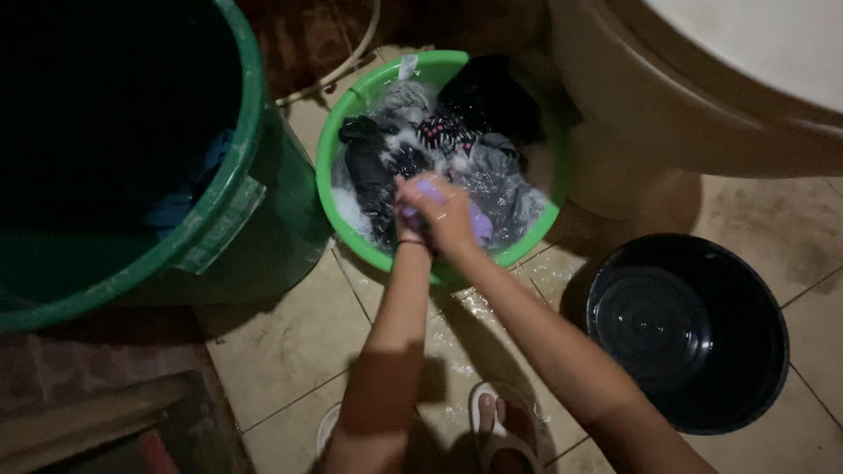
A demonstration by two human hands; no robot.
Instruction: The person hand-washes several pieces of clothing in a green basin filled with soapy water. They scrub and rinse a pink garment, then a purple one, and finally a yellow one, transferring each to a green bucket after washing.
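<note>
- Head camera is looking straight down at both hands, which are meeting over a light green basin [351, 105] sitting on a tiled floor [290, 342].
- Left hand [409, 219] and right hand [448, 215] are pressing together around a purple cloth [481, 224]; fingers of both are curling shut on it, and the cloth is bunching between the palms, just above the soapy water.
- A thin dark band is circling the left wrist.
- Inside the basin, dark and grey laundry [386, 158] is soaking in foam, with a black garment [492, 96] lying over the far rim.
- A large dark green bucket [237, 211] is standing just beside the basin on the left, its inside too dark to make out beyond a hint of blue fabric.
- A black tub [694, 333] is resting on the floor to the right, well apart from the hands, and looking wet inside.
- A pale, rounded fixture [702, 114] is filling the upper right corner, touching or nearly touching the basin; which one is hard to tell.
- One foot in a white sandal [505, 430] is showing at the bottom edge, between the forearms.
- Water is glistening on the tiles below the basin.
</note>
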